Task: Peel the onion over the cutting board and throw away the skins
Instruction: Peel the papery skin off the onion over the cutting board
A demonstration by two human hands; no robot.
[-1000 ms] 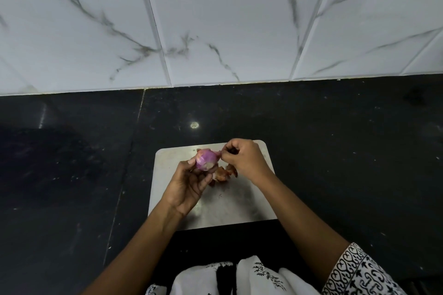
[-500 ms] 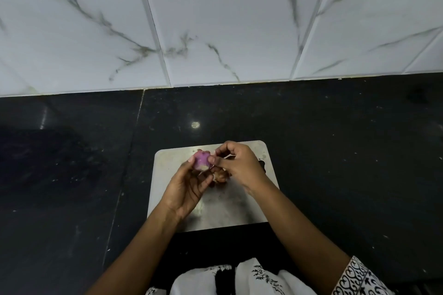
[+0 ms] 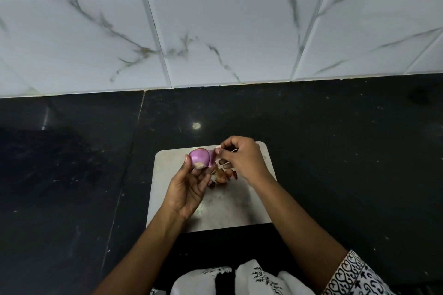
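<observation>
A small purple onion sits in the fingertips of my left hand, held above the far part of the pale cutting board. My right hand pinches a thin purple flap of onion skin that is still joined to the onion's right side. Brown dry skins lie in a small heap on the board, just below the onion and partly hidden by both hands.
The board lies on a black stone counter that stretches left and right. A white marble-tiled wall rises behind it. A patterned white sleeve and clothing fill the bottom edge.
My right hand closed in on the onion, then drew back to the right, pulling a flap of purple skin away. The onion has turned in my left hand and shows more of its surface.
</observation>
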